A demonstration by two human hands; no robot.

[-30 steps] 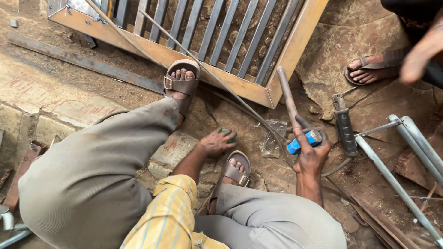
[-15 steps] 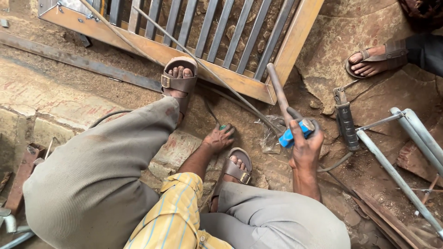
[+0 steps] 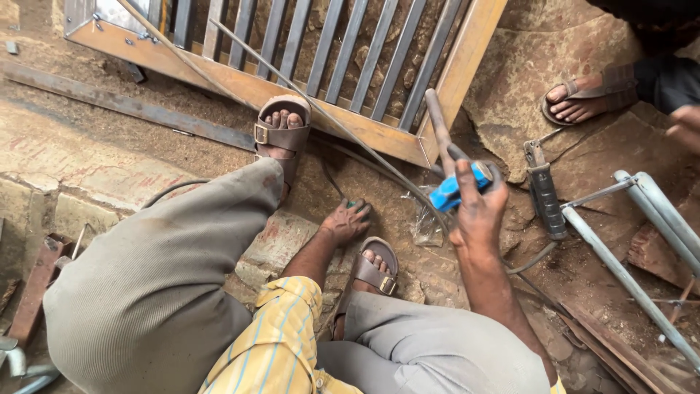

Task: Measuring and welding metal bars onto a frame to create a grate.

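My right hand (image 3: pixel 477 213) is shut on a tool with a blue grip (image 3: pixel 453 191). Its long brownish shaft (image 3: pixel 437 124) points up toward the corner of a metal gate frame (image 3: pixel 343 125) lying on the ground. My left hand (image 3: pixel 345 220) rests low on the stony ground between my sandalled feet. Its fingers cover a small green object (image 3: pixel 353 206), and I cannot tell whether they grip it. A thin rod or cable (image 3: pixel 321 109) runs diagonally across the gate past both hands.
Another person's sandalled foot (image 3: pixel 582 102) and hand (image 3: pixel 685 128) are at the right. A dark welding holder (image 3: pixel 545 191) and grey pipes (image 3: pixel 642 219) lie right of my hand. A clear plastic scrap (image 3: pixel 423 222) and flat steel bar (image 3: pixel 124 109) lie on the ground.
My right hand has lifted the blue-gripped tool slightly up toward the gate corner. My left hand stays on the ground at the same spot.
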